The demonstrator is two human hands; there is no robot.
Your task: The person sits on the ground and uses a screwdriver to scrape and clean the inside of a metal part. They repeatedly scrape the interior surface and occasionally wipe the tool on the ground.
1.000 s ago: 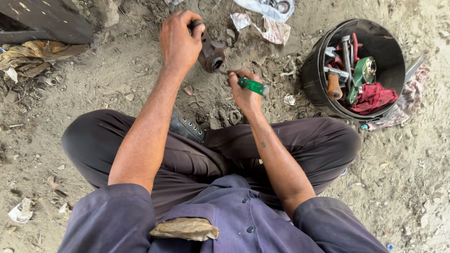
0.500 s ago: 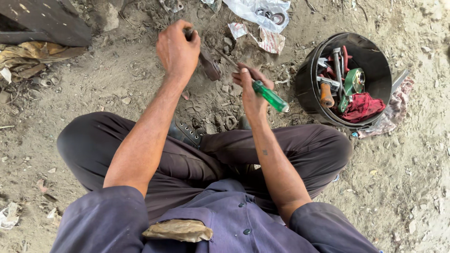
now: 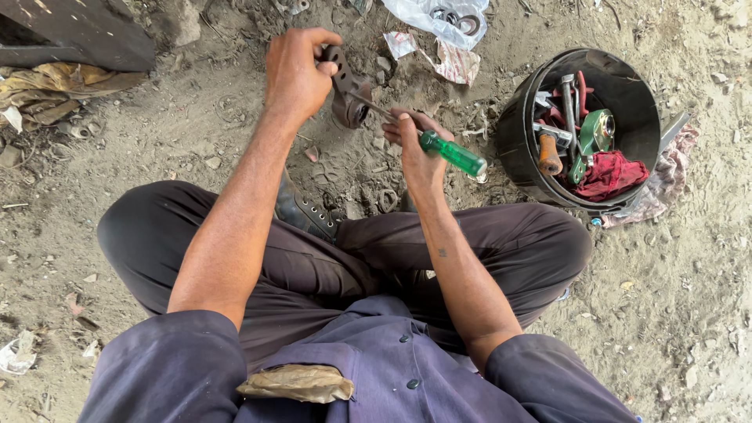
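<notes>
I sit cross-legged on dusty ground. My left hand grips a dark, rusty metal part held up in front of me. My right hand is closed around a screwdriver with a green translucent handle. Its thin shaft runs up and to the left, and the tip meets the round end of the metal part. The handle sticks out to the right of my fist.
A black bucket at right holds tools, a green part and a red rag. A clear plastic bag with metal rings and scraps of paper lie beyond my hands. A dark slab and crumpled cloth sit upper left.
The screwdriver has swung from pointing sideways to angled with its tip against the metal part. My left hand keeps hold of the part, and my right hand has moved closer to it.
</notes>
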